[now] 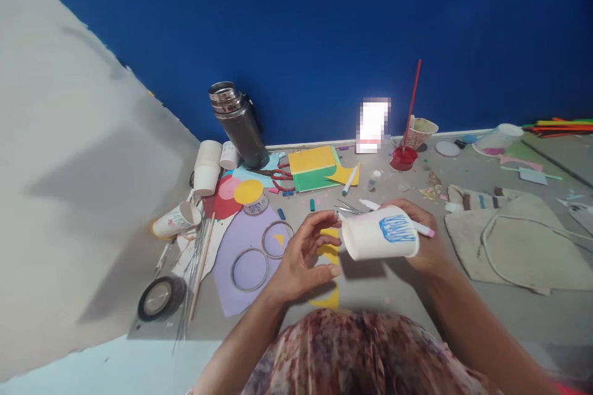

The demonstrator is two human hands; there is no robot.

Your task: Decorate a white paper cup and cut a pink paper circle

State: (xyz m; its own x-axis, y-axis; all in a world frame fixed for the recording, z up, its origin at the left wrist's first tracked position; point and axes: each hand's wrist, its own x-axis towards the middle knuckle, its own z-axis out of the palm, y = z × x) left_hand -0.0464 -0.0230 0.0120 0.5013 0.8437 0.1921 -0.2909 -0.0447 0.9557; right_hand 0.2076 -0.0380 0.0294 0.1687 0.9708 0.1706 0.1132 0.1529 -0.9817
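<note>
A white paper cup [365,237] with blue marker scribbles on its side lies tipped sideways above the table. My right hand [424,228] is closed around its far side and narrow end, the fingers partly hidden behind the cup. A white marker with a pink end [424,229] sticks out between that hand and the cup. To the left of the cup's wide rim is my left hand [308,256], fingers apart and curved, with nothing in it. Below and behind the left hand lies a yellow paper strip [330,290]. Small scissors [347,207] rest just beyond the cup.
Purple paper [231,228] with tape rings, a black tape roll [161,298] and stacked paper cups [207,166] lie left. A dark flask [241,129] and a bright phone-like screen [373,125] stand by the blue wall. A cloth bag [523,241] lies right.
</note>
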